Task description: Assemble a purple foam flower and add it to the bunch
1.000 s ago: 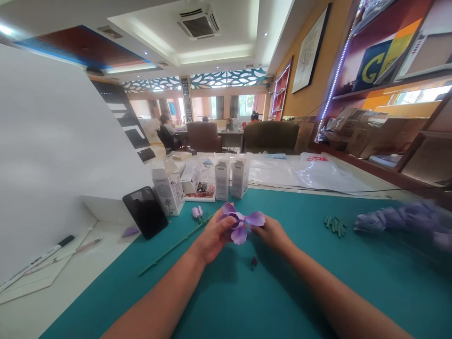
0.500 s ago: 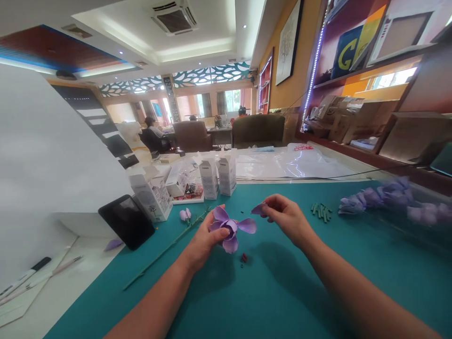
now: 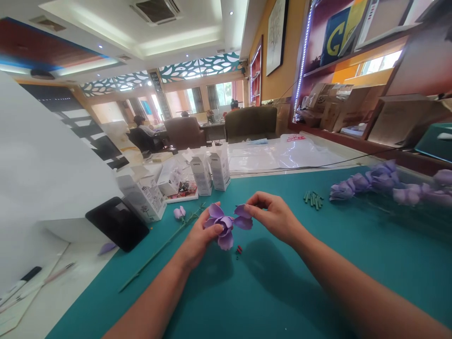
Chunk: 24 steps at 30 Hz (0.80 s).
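Between the thumb and fingers of my left hand [image 3: 198, 239] is a purple artificial flower [image 3: 225, 241], its petals spread around a cupped centre. My right hand [image 3: 273, 214] pinches a loose purple petal [image 3: 240, 210] by its edge, close against the flower's right-hand petal. Whether the two touch I cannot tell. Below the flower, small red pieces [image 3: 239, 249] lie on the green mat [image 3: 219, 301]. Left of my left hand rests a green stem [image 3: 158, 252], with a small purple bud [image 3: 179, 213] near its upper end.
White boxes [image 3: 219, 169] and a dark tablet [image 3: 118, 223] stand at the back left. Short green pieces [image 3: 313, 200] lie to the right, near a row of finished purple flowers [image 3: 381, 176]. Clear plastic sheeting [image 3: 268, 155] covers the surface behind the mat.
My right hand has brought the loose petal left, up to the flower in my left hand. The whole view has shifted slightly.
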Each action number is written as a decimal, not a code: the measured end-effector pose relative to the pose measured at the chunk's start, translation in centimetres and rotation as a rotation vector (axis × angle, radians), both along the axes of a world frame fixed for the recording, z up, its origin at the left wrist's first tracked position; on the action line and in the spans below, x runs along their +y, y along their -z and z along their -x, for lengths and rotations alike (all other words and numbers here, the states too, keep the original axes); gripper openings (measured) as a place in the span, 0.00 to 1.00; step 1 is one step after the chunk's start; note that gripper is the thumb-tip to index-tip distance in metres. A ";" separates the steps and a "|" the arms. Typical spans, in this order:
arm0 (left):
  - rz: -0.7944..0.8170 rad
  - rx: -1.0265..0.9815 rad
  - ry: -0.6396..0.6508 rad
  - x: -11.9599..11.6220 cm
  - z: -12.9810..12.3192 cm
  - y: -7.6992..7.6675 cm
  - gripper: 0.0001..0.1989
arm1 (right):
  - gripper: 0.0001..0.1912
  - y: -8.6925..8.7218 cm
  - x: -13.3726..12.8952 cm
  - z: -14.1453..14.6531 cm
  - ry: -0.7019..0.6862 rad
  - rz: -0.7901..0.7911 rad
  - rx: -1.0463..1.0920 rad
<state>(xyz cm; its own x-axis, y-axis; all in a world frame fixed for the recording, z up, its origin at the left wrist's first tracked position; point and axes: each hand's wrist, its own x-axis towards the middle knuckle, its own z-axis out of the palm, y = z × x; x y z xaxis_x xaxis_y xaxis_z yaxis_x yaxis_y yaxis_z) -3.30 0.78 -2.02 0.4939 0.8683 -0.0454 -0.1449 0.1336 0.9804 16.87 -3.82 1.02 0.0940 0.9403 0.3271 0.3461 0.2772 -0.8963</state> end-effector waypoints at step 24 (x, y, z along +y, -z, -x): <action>-0.051 0.045 0.043 0.1 0.1 0.5 0.46 | 0.07 -0.5 -0.7 0.9 0.025 0.061 -0.090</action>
<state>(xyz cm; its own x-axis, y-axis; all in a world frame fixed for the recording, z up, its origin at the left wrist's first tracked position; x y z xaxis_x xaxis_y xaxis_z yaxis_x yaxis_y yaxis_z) -3.36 0.92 -2.53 0.5296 0.8479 -0.0246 -0.0953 0.0882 0.9915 15.98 -4.54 1.51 0.0906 0.9565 0.2772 0.4324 0.2129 -0.8762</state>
